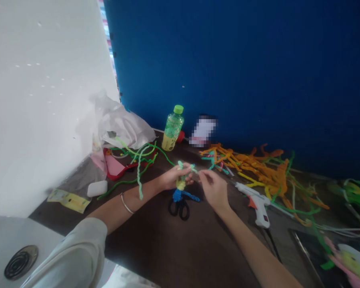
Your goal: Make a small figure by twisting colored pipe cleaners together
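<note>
1. Head view looked down on a dark desk [174, 248] set against a blue wall [243, 68], with both bare hands raised just above the middle of it.
2. The left hand [171, 178] had its fingers closed around a small pipe-cleaner figure [181, 183], pale green at the top, yellow in the middle and blue at the bottom.
3. The right hand [213, 187] was just beside it, its fingers pinched on the green strand at the figure's top; how tightly could not be told.
4. A silver bangle [126, 204] sat on the left wrist, and a loose light green pipe cleaner [139, 176] hung across that forearm.
5. Black-handled scissors [180, 208] lay on the desk directly under the figure.
6. A white glue gun [258, 204] lay near the right hand, beside a heap of orange pipe cleaners [258, 166].
7. A green-capped bottle [173, 129] stood by the wall, near a crumpled plastic bag [120, 122].
</note>
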{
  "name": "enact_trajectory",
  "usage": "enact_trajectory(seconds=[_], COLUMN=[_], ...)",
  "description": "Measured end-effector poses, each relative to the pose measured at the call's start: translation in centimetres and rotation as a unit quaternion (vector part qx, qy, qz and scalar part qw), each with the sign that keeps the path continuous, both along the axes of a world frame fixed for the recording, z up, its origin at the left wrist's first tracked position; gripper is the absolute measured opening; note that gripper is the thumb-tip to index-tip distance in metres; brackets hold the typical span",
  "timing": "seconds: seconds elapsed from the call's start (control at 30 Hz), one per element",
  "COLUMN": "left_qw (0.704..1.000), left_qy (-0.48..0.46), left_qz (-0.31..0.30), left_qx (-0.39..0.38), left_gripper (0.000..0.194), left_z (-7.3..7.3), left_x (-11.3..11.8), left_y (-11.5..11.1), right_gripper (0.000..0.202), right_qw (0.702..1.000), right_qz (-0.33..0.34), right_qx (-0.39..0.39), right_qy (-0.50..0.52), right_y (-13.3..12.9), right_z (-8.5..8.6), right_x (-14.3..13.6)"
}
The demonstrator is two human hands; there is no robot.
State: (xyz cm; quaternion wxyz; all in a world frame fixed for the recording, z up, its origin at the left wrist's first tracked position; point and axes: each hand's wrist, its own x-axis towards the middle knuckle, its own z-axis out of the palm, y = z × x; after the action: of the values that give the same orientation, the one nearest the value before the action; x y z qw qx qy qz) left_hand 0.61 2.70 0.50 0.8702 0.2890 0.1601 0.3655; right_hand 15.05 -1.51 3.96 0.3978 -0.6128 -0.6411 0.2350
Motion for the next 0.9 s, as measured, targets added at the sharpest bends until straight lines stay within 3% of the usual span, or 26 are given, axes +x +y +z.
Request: enact_trajectory(seconds=[0.07,0.13,0.23,0.4,0.63,0.77,0.9], left_qw=[1.0,1.0,0.999,1.0,0.997,0.988,0.989], left_qy=[-0.002,0.002,0.017,0.022,0.043,0.104,0.122], left_qz=[0.002,-0.001,0.006,0.011,-0.058,-0.103,-0.083], left_qx=[0.015,0.031,0.039,0.015,0.037,0.052,0.03], left_gripper=[0.028,0.028,0.026,0.025,0.02,0.02,0.015], left_z=[0.0,-0.1,-0.2,-0.3,-0.5,-0.5,-0.8], left_x=[0.0,0.0,0.1,0.0,-0.2,-0.2,0.0], left_y=[0.0,0.1,0.3,0.5,0.3,0.2,0.4], right_gripper=[0.022,0.019,0.02,0.027,0.029,0.028,0.019], right_qw=[0.981,0.939,0.907,0.916,0.89,0.878,0.88], right_qz=[0.008,0.059,0.104,0.145,0.262,0.339,0.324], right_qx=[-0.123,-0.233,-0.307,-0.315,-0.371,-0.316,-0.218], right_qy=[0.147,0.246,0.268,0.203,0.048,-0.123,-0.27], right_y=[0.4,0.9,1.9,3.0,4.4,6.1,6.5], right_z=[0.0,0.3,1.0,2.0,3.0,3.8,4.8], right_x=[-0.4,-0.2,0.8,2.3,2.9,2.5,0.9])
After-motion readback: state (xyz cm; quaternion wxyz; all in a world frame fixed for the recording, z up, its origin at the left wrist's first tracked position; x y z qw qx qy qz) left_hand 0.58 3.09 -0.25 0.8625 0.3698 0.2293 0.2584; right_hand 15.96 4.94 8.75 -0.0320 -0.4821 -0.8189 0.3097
